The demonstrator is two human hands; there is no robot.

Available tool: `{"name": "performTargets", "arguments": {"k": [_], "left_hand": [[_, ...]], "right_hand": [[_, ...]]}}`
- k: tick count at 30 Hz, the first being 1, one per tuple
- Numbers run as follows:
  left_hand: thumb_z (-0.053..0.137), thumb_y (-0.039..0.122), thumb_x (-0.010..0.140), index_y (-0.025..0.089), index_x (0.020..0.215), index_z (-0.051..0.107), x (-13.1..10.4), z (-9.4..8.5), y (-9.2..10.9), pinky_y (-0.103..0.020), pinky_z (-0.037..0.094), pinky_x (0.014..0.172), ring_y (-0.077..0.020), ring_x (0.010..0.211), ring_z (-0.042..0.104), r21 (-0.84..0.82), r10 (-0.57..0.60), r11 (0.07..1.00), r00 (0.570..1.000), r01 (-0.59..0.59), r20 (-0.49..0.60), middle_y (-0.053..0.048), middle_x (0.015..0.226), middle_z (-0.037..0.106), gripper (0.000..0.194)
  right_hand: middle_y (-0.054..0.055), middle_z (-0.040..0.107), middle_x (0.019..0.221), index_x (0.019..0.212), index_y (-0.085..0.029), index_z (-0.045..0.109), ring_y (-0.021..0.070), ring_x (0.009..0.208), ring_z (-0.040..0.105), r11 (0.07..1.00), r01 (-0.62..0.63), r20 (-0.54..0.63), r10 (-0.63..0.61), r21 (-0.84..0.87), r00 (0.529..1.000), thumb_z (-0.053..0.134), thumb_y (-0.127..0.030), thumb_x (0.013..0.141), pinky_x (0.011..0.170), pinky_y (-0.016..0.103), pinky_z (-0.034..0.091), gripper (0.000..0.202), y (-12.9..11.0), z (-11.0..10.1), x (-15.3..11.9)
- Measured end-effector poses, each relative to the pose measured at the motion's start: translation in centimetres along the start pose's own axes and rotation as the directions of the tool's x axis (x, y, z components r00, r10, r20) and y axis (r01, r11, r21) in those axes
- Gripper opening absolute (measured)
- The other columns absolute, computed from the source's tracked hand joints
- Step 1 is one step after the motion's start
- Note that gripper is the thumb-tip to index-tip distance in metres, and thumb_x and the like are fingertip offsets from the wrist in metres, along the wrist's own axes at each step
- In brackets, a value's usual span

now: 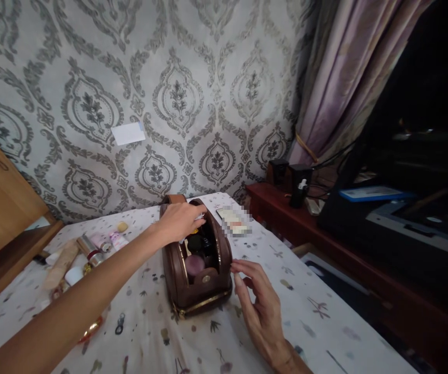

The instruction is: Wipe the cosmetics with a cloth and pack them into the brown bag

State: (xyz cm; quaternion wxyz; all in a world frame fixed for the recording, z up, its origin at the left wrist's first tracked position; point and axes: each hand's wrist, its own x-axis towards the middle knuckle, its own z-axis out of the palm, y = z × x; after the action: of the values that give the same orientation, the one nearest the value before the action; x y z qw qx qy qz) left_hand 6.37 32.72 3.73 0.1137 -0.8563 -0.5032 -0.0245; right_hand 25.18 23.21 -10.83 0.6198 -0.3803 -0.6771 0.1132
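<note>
A brown leather bag (208, 296) with gold zippers stands unzipped on the patterned sheet. Inside it are a mauve round item (195, 265) and several dark items. My left hand (182, 221) reaches over the far part of the opening, its fingers closed on something small and pale that I cannot make out. My right hand (258, 301) is beside the bag's right side, fingers curved and apart, holding nothing. Its fingertips are close to the leather near the zipper edge.
Several cosmetic tubes and bottles (89, 249) lie at the left, near a wooden cabinet (9, 202). A blurred card-like item (233, 221) lies behind the bag. At the right are a red-brown table (270, 202), small speakers and a large dark screen.
</note>
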Motion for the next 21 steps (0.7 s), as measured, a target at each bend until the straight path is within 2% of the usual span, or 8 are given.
{"name": "performTargets", "arguments": {"k": [7, 13, 15, 17, 21], "left_hand": [[0.049, 0.034, 0.095, 0.022, 0.124, 0.058, -0.3, -0.4, 0.2, -0.033, 0.048, 0.067, -0.0308, 0.09, 0.07, 0.0, -0.033, 0.999, 0.999, 0.033, 0.007, -0.009, 0.091, 0.073, 0.033], [0.048, 0.035, 0.096, 0.023, 0.124, 0.058, -1.0, -0.7, 0.2, -0.033, 0.047, 0.068, -0.0285, 0.09, 0.069, -0.035, -0.088, 0.996, 0.995, 0.086, -0.044, -0.008, 0.096, 0.074, 0.032], [0.047, 0.034, 0.097, 0.024, 0.122, 0.059, -1.3, -0.5, 0.0, -0.032, 0.047, 0.07, -0.0271, 0.091, 0.069, -0.073, -0.102, 0.993, 0.99, 0.095, -0.095, -0.006, 0.096, 0.074, 0.03], [0.048, 0.032, 0.096, 0.024, 0.117, 0.062, -1.7, -0.2, -0.3, -0.031, 0.047, 0.073, -0.0254, 0.091, 0.068, -0.149, -0.118, 0.985, 0.974, 0.09, -0.195, -0.005, 0.096, 0.074, 0.027], [0.049, 0.03, 0.095, 0.023, 0.103, 0.066, -3.4, -0.1, -0.4, -0.027, 0.044, 0.071, -0.0193, 0.076, 0.065, -0.365, -0.205, 0.93, 0.892, 0.049, -0.403, -0.002, 0.086, 0.072, 0.021]], "right_hand": [[0.007, 0.062, 0.106, 0.109, -0.024, 0.062, 0.0175, 0.099, 0.062, 1.0, 0.007, 0.02, -0.007, -0.009, 1.0, 0.049, -0.016, 0.096, 0.073, 0.025, 0.055, 0.02, 0.1, -0.1, 0.0], [0.008, 0.061, 0.106, 0.108, -0.024, 0.062, 0.0172, 0.099, 0.062, 1.0, 0.002, 0.022, -0.002, 0.0, 1.0, 0.047, -0.017, 0.098, 0.073, 0.025, 0.055, 0.019, 0.4, 0.1, -0.2], [0.008, 0.061, 0.106, 0.109, -0.024, 0.062, 0.0172, 0.099, 0.062, 1.0, 0.003, 0.024, -0.003, 0.007, 1.0, 0.048, -0.017, 0.098, 0.073, 0.025, 0.055, 0.019, 0.4, 0.1, -0.2], [0.007, 0.061, 0.106, 0.109, -0.024, 0.062, 0.0171, 0.099, 0.062, 1.0, 0.007, 0.022, -0.007, 0.008, 1.0, 0.048, -0.017, 0.097, 0.072, 0.025, 0.055, 0.019, 0.3, 0.1, -0.2], [0.008, 0.062, 0.106, 0.108, -0.024, 0.062, 0.0176, 0.099, 0.062, 1.0, -0.003, 0.022, 0.003, 0.004, 1.0, 0.048, -0.017, 0.097, 0.072, 0.026, 0.055, 0.019, 0.2, 0.1, -0.2]]}}
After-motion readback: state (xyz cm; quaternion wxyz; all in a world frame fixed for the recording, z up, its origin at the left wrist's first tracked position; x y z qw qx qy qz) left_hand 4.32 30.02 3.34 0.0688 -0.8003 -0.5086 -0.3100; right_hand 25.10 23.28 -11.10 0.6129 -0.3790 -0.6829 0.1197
